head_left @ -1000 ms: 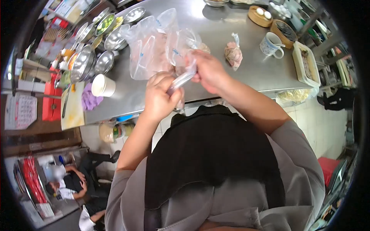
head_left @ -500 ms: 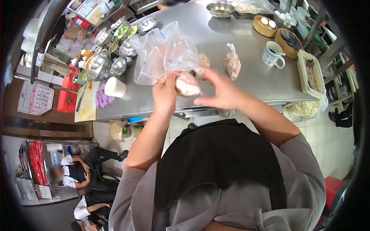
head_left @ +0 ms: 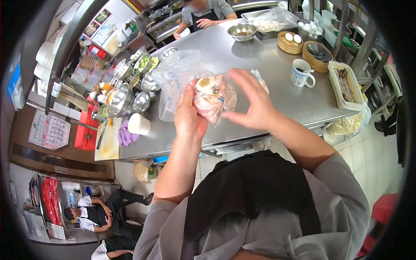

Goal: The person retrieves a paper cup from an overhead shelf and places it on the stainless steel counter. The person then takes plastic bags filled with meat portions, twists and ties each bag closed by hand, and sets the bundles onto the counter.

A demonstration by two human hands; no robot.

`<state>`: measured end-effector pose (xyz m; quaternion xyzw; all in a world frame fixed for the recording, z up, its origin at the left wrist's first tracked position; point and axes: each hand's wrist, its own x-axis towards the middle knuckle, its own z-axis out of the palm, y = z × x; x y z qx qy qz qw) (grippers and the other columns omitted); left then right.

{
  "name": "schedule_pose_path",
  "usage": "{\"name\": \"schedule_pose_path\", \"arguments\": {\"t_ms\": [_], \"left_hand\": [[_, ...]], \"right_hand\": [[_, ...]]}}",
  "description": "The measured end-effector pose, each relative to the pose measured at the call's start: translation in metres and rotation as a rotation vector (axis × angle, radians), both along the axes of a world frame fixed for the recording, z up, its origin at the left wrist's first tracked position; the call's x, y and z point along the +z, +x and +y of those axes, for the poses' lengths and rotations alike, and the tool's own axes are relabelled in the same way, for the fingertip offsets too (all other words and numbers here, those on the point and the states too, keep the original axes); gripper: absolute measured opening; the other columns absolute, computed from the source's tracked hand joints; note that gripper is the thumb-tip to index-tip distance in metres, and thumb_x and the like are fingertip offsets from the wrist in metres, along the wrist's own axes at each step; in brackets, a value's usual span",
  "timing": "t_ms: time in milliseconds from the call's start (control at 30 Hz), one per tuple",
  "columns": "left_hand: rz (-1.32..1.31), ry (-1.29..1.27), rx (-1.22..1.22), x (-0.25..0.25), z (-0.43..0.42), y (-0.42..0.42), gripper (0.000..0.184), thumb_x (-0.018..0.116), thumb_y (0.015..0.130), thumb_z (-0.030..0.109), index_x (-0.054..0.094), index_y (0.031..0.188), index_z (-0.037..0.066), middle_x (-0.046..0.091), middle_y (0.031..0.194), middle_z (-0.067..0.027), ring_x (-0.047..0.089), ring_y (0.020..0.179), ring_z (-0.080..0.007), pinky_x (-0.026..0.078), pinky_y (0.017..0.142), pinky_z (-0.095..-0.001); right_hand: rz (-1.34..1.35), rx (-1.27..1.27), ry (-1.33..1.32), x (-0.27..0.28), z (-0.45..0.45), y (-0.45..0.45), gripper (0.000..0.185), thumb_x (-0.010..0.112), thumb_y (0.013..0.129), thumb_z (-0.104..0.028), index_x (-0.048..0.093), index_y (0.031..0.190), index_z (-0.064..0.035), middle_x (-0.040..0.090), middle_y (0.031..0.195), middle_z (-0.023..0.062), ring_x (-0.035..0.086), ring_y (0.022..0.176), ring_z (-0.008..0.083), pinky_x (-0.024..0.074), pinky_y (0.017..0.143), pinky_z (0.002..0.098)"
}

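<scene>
My left hand (head_left: 189, 113) holds a clear bag of pinkish raw meat (head_left: 209, 97) from its left side and below, above the steel table (head_left: 242, 134). A blue mark shows on the bag's wrap. To the right of the bag, my right hand (head_left: 255, 104) is raised with thumb and fingers spread, holding nothing. Thin clear plastic bags (head_left: 171, 82) lie left of and behind the held bag. Another meat bag (head_left: 230, 98) shows partly behind it. A further knotted bag (head_left: 259, 80) is mostly hidden by my right hand.
Metal bowls (head_left: 121, 99), a white cup (head_left: 139, 125), a purple cloth (head_left: 127, 134) and a cutting board (head_left: 107, 141) stand left. At right are a mug (head_left: 301, 73), bamboo baskets (head_left: 289, 42) and a white tub (head_left: 344, 84). A person (head_left: 203, 15) is across the table.
My hands have gone from handling plastic together to being apart, the left lifting and turning the meat bag into fuller view. The view has shifted, bringing the person across the table into sight.
</scene>
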<state>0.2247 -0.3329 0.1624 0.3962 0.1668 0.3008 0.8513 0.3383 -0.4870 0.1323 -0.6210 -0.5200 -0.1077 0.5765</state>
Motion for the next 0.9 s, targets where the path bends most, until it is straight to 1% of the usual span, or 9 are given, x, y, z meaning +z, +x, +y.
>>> {"name": "schedule_pose_path", "arguments": {"t_ms": [100,400,500,567,633,733,800,833,900], "left_hand": [[-0.044,-0.058,0.008,0.004,-0.012,0.005,0.037,0.044,0.108,0.023,0.056,0.130,-0.005,0.061,0.128,-0.0166,0.058,0.120,-0.0266,0.050,0.102,-0.0414],[-0.034,0.171,0.056,0.013,-0.005,0.003,0.033,0.047,0.106,0.019,0.056,0.127,-0.004,0.063,0.122,-0.0146,0.064,0.107,-0.0273,0.053,0.093,-0.0415],[-0.031,0.041,0.127,0.014,-0.014,0.006,0.029,0.046,0.105,0.014,0.058,0.122,-0.006,0.066,0.117,-0.0141,0.068,0.098,-0.0239,0.056,0.087,-0.0375],[0.023,0.017,0.130,0.009,-0.022,0.008,0.029,0.046,0.104,0.011,0.059,0.124,-0.006,0.068,0.113,-0.0122,0.068,0.095,-0.0215,0.056,0.086,-0.0352],[0.054,0.197,0.065,-0.012,-0.007,0.000,0.030,0.048,0.103,0.011,0.062,0.124,-0.005,0.069,0.110,-0.0101,0.068,0.094,-0.0189,0.055,0.086,-0.0334],[0.175,0.518,0.040,-0.024,0.003,-0.014,0.027,0.052,0.100,0.007,0.068,0.120,-0.004,0.072,0.103,-0.0071,0.066,0.092,-0.0140,0.054,0.085,-0.0296],[0.222,0.571,0.004,-0.033,0.004,-0.017,0.025,0.053,0.100,0.005,0.070,0.117,-0.003,0.073,0.101,-0.0074,0.066,0.091,-0.0130,0.054,0.084,-0.0285],[0.259,0.659,-0.048,-0.051,0.011,-0.019,0.026,0.052,0.098,0.001,0.071,0.116,-0.002,0.072,0.100,-0.0079,0.066,0.092,-0.0123,0.054,0.084,-0.0275],[0.283,0.585,-0.190,-0.087,0.011,-0.030,0.027,0.052,0.098,0.000,0.071,0.115,-0.001,0.072,0.101,-0.0090,0.065,0.093,-0.0120,0.054,0.085,-0.0282]], "right_hand": [[-0.435,-0.119,-0.156,0.014,0.003,-0.005,0.088,0.086,0.062,-0.022,0.049,0.141,-0.0120,0.052,0.140,0.0127,0.047,0.132,0.0389,0.0389,0.110,0.0513],[0.617,0.234,0.015,-0.021,0.013,-0.003,0.069,0.078,0.085,-0.026,0.047,0.143,-0.0048,0.053,0.139,0.0157,0.056,0.124,0.0250,0.0496,0.098,0.0378],[-0.247,-0.054,-0.030,0.003,0.001,-0.006,0.058,0.071,0.093,-0.027,0.048,0.141,-0.0042,0.057,0.135,0.0121,0.059,0.115,0.0232,0.0513,0.092,0.0372],[0.034,0.121,-0.069,0.001,0.002,-0.012,0.052,0.066,0.096,-0.028,0.050,0.140,-0.0038,0.061,0.128,0.0116,0.063,0.108,0.0225,0.0535,0.086,0.0373],[1.007,0.609,-0.021,-0.024,0.007,-0.022,0.045,0.060,0.100,-0.027,0.052,0.138,-0.0037,0.065,0.120,0.0120,0.067,0.100,0.0225,0.0560,0.081,0.0385],[1.484,1.067,-0.634,-0.055,-0.010,-0.029,0.038,0.057,0.103,-0.033,0.060,0.127,-0.0042,0.070,0.096,0.0081,0.069,0.080,0.0173,0.0564,0.070,0.0335],[0.919,0.830,-0.708,-0.042,-0.019,-0.060,0.035,0.057,0.102,-0.035,0.064,0.117,-0.0046,0.069,0.083,0.0069,0.066,0.067,0.0166,0.0558,0.068,0.0315],[0.811,0.901,-0.586,-0.031,-0.024,-0.066,0.029,0.062,0.098,-0.025,0.063,0.121,-0.0059,0.068,0.094,0.0093,0.067,0.076,0.0221,0.0557,0.075,0.0370],[0.031,0.557,-0.225,-0.006,-0.023,-0.065,0.035,0.067,0.092,-0.018,0.062,0.125,-0.0067,0.066,0.101,0.0107,0.067,0.083,0.0257,0.0544,0.080,0.0404]]}}
